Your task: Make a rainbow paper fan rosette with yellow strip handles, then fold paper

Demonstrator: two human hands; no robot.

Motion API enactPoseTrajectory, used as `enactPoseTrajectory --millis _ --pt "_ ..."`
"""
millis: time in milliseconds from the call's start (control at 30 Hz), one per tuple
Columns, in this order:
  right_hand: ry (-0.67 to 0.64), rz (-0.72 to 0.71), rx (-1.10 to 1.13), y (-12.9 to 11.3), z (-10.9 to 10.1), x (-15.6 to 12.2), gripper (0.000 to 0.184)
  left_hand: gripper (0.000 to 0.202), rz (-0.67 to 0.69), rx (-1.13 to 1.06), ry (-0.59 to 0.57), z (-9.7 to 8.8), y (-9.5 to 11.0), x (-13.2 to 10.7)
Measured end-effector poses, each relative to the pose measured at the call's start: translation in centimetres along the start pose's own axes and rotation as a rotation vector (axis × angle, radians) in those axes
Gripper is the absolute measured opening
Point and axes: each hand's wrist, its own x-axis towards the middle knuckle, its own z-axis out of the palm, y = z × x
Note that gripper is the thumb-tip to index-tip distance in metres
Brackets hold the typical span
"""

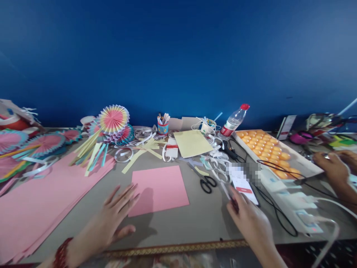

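Observation:
My left hand (118,208) lies open and flat, its fingertips over the left edge of a pink paper sheet (161,190). The sheet rests flat on the grey table (192,227). To the right, my right hand (249,217) is closed around a slim tool (233,203) with a dark handle and a pale, blade-like end. Its exact kind is hard to make out. Scissors (208,184) with black handles lie between the pink sheet and my right hand. A phone (243,184) sits just beyond that hand.
Large pink sheets (55,197) are stacked at left, with folded paper rosettes (114,119) behind. A yellow sheet (193,143), paper strips (147,149), a bottle (234,121), an egg-like tray (263,149) and a power strip (295,208) with cables crowd the table. Another person's hand (331,167) is at far right.

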Motion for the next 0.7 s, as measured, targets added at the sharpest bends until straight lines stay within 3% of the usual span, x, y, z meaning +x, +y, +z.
enactPoseTrajectory --millis 133,367,533,700 --pt "-0.027 0.092 0.175 -0.2 -1.4 -0.3 0.031 0.067 0.036 -0.038 -0.027 0.0 -0.3 4.6" --pt "-0.107 -0.079 0.496 -4.0 -1.7 0.7 0.033 0.082 -0.037 -0.084 -0.028 3.2 1.0 11.3" --pt "-0.116 -0.131 0.512 -5.0 0.2 1.7 0.032 0.086 -0.161 -0.047 0.088 4.8 1.8 12.3" --pt "-0.109 -0.148 0.475 -5.5 1.7 2.3 0.032 0.079 -0.165 -0.085 0.111 5.2 2.0 12.1"
